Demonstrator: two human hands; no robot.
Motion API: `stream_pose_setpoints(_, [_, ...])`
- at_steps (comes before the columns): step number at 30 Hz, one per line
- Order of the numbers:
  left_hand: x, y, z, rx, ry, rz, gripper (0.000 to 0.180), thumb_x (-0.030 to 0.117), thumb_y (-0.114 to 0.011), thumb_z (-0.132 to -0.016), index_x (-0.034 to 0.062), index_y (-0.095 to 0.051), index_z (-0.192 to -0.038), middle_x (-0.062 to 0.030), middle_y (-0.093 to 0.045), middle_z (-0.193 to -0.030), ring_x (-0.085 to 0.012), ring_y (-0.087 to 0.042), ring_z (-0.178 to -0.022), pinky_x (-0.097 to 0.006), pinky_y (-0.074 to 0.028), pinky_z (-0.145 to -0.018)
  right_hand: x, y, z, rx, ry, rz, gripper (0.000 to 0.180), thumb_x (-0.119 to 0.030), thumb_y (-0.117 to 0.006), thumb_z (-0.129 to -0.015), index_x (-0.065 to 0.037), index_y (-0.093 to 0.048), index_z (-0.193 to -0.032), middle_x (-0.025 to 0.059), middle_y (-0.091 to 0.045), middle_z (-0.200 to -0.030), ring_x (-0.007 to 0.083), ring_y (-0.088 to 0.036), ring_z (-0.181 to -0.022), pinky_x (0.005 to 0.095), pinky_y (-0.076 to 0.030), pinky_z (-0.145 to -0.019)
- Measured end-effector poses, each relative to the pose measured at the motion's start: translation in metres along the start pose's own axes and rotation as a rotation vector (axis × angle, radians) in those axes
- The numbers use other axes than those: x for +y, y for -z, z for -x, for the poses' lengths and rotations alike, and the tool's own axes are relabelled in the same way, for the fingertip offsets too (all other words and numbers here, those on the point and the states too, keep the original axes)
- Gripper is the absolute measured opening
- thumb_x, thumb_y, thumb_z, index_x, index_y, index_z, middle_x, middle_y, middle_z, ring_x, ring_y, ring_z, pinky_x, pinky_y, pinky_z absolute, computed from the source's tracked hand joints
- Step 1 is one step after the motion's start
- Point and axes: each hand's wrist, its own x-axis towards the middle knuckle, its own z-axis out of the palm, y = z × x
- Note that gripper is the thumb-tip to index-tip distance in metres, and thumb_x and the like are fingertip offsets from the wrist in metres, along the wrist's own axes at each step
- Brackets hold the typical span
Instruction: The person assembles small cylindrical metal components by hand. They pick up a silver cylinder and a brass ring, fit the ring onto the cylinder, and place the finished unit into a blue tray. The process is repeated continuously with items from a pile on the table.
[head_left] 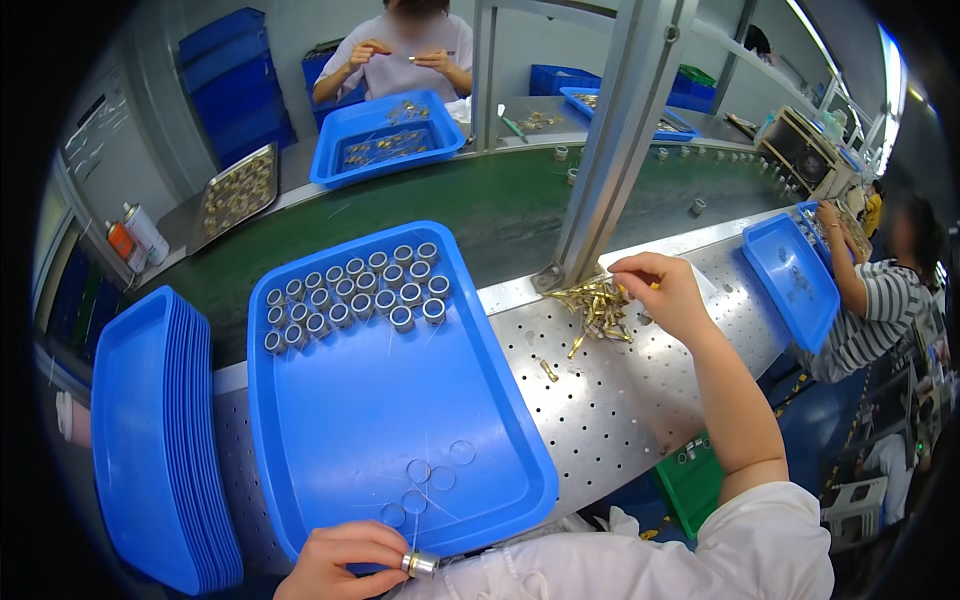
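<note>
To my left, a stack of blue trays (155, 430) stands beside the blue tray (350, 430) before me. Across its far end, metal cylinders (362, 305) stand upright in close rows; I judge these placed, with the tray well short of full. At its near edge, my left hand (345, 560) grips a shiny cylinder (421, 565) between thumb and fingers, not yet among the rows. Thin rings (430, 475) lie loose nearby in the tray, apparently unused. Further right, brass pieces (603, 312) lie heaped on the bench (640, 400), so plenty seems left. My right hand (665, 290) is over the heap, fingers curled; I cannot tell whether they pinch a piece.
</note>
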Motion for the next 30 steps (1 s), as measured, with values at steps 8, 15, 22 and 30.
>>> stream_pose_setpoints(8, [0.022, -0.03, -0.016, 0.137, -0.097, -0.13, 0.013, -0.008, -0.067, -0.068, -0.0031, -0.063, -0.08, -0.0116, -0.062, -0.087, -0.0222, -0.059, -0.082, -0.031, -0.046, -0.073, 0.072, 0.023, -0.082, 0.154, -0.072, 0.039, 0.017, -0.015, -0.06, -0.084, -0.002, -0.065, -0.094, 0.0087, -0.066, -0.076, 0.0148, -0.061, -0.067, 0.0264, -0.048, -0.064])
stream_pose_setpoints(15, [0.023, -0.06, -0.042, 0.129, 0.128, -0.09, 0.013, -0.007, -0.067, -0.068, -0.0034, -0.064, -0.08, -0.0105, -0.062, -0.088, -0.019, -0.058, -0.082, -0.028, -0.045, -0.071, 0.154, 0.006, -0.214, 0.061, -0.019, 0.419, 0.017, -0.013, -0.059, -0.081, -0.01, -0.066, -0.096, 0.0113, -0.065, -0.097, 0.0286, -0.061, -0.095, 0.0386, -0.048, -0.082])
stream_pose_setpoints(22, [0.002, -0.064, -0.024, 0.232, 0.351, 0.212, 0.011, -0.008, -0.065, -0.073, -0.004, -0.063, -0.084, -0.011, -0.059, -0.095, -0.0176, -0.057, -0.084, -0.027, -0.046, -0.073, 0.142, -0.05, -0.286, -0.015, -0.016, 0.651, 0.021, -0.011, -0.055, -0.081, -0.009, -0.066, -0.099, 0.0094, -0.063, -0.106, 0.0274, -0.057, -0.105, 0.039, -0.049, -0.084])
stream_pose_setpoints(30, [-0.009, -0.06, -0.031, 0.181, 0.26, 0.235, 0.014, -0.008, -0.065, -0.074, -0.0032, -0.063, -0.086, -0.0117, -0.059, -0.097, -0.0193, -0.057, -0.086, -0.029, -0.046, -0.074, 0.164, -0.055, -0.309, 0.025, -0.029, 0.753, 0.021, -0.015, -0.054, -0.084, -0.005, -0.068, -0.095, 0.0116, -0.066, -0.099, 0.0272, -0.063, -0.094, 0.0391, -0.051, -0.077])
